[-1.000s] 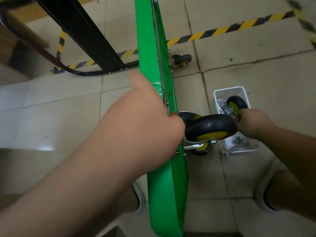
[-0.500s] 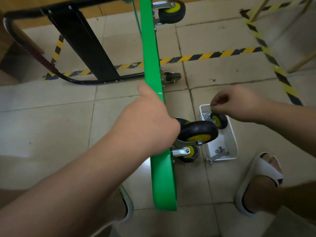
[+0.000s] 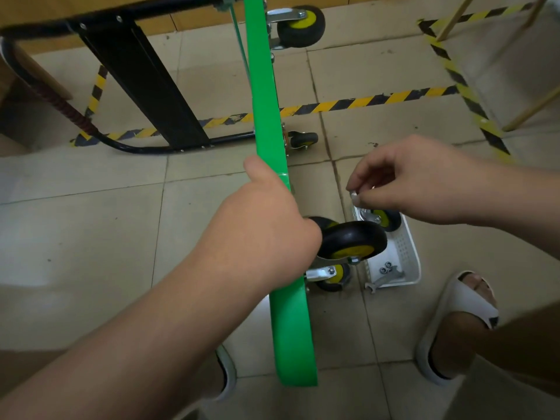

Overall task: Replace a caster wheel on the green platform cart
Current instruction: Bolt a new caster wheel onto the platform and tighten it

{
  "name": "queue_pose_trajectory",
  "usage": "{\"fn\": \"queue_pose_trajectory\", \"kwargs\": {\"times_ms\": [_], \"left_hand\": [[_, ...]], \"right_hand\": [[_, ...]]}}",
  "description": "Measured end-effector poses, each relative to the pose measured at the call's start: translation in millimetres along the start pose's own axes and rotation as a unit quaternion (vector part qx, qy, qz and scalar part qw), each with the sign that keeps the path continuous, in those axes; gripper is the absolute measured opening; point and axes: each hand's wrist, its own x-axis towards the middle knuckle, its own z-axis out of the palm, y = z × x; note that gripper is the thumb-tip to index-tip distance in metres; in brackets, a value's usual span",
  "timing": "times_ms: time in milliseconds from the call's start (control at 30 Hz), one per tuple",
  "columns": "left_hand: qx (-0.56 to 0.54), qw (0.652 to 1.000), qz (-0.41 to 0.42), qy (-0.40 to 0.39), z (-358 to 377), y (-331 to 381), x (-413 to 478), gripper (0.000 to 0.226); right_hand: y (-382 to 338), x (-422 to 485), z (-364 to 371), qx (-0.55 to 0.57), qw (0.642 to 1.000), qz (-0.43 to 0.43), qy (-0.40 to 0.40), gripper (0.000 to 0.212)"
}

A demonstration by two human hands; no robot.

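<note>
The green platform cart (image 3: 266, 122) stands on its long edge on the floor, its underside facing right. My left hand (image 3: 260, 219) grips its upper edge, thumb on the left face and fingers curled over to the caster side. A black and yellow caster wheel (image 3: 353, 242) sticks out beside my fingers, with another caster (image 3: 335, 275) just below it. My right hand (image 3: 415, 183) hovers above the white basket (image 3: 406, 256) and pinches a small silver nut (image 3: 354, 197) between thumb and fingers.
The basket holds a spare caster (image 3: 385, 219), loose nuts (image 3: 385, 267) and a wrench (image 3: 383, 280). Two more casters (image 3: 300, 25) (image 3: 303, 140) are on the cart's far end, by the folded black handle (image 3: 142, 83). My sandalled feet (image 3: 454, 325) flank the cart. Hazard tape (image 3: 363, 103) crosses the tiles.
My right hand has risen out of the basket with a small silver nut pinched in its fingers. My left hand keeps its grip on the cart edge.
</note>
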Motion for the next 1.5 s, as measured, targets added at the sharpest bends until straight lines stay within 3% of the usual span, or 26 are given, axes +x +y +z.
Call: {"fn": "queue_pose_trajectory", "kwargs": {"times_ms": [467,667,767,867,967,1167,1267,1500], "left_hand": [[0.029,0.999,-0.014,0.011,-2,3,-1,0.053],[0.015,1.000,-0.016,0.012,-3,5,0,0.051],[0.025,0.999,0.008,0.038,-4,8,-2,0.036],[0.024,0.999,0.019,0.045,-2,8,-3,0.041],[0.027,0.999,0.014,0.040,-2,7,-3,0.035],[0.029,0.999,0.012,0.031,0,6,-2,0.043],[0.026,0.999,0.021,0.029,-4,7,-5,0.033],[0.024,0.998,0.035,0.049,-4,6,-6,0.043]], "right_hand": [[-6,48,39,0.134,0.986,0.023,-0.095,0.012],[-5,57,42,0.147,0.976,0.056,-0.148,0.012],[-6,58,43,0.162,0.970,0.071,-0.169,0.012],[-9,58,45,0.164,0.963,0.083,-0.195,0.015],[-12,60,47,0.150,0.965,0.080,-0.200,0.015],[-16,65,50,0.148,0.965,0.075,-0.201,0.015],[-17,64,49,0.153,0.962,0.082,-0.212,0.016],[-16,62,49,0.186,0.947,0.105,-0.240,0.017]]}}
